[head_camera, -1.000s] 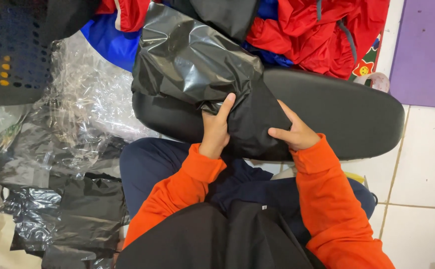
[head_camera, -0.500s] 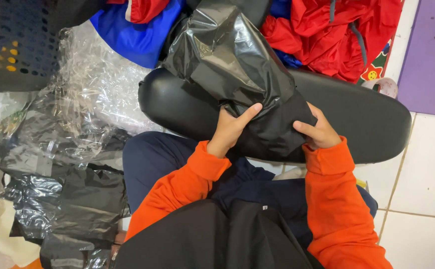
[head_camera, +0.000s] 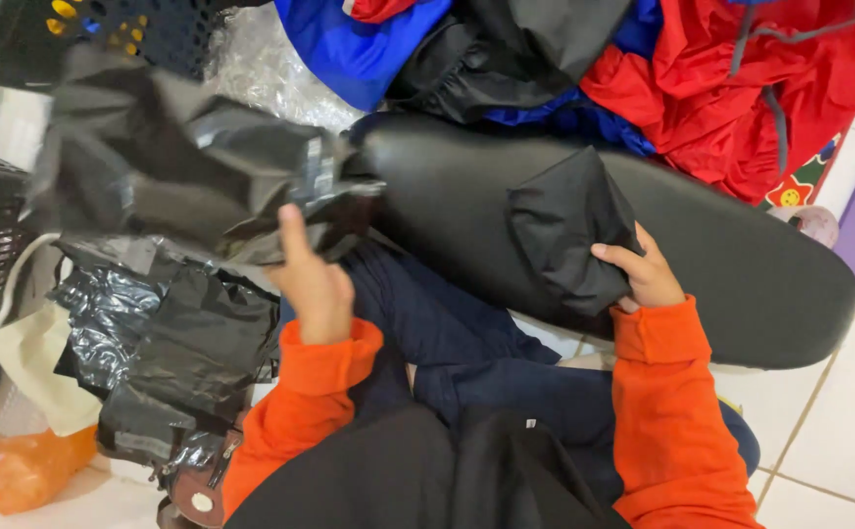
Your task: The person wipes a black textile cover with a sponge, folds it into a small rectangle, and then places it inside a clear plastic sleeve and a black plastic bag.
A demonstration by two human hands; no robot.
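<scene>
While the left hand (head_camera: 315,284) lifts one shiny black plastic bag (head_camera: 192,176) off to its side, the right hand (head_camera: 648,274) grips one folded black cloth (head_camera: 564,235) on the black seat pad (head_camera: 760,284). It looks like unpacking. More empty bags (head_camera: 172,362) lie below the left hand. Past both hands lies a red and blue clothes pile (head_camera: 741,88).

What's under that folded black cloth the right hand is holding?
The folded black cloth lies on a long black padded board, with the right hand gripping its lower edge. Whatever is inside the folds, or directly beneath them, is covered.
</scene>
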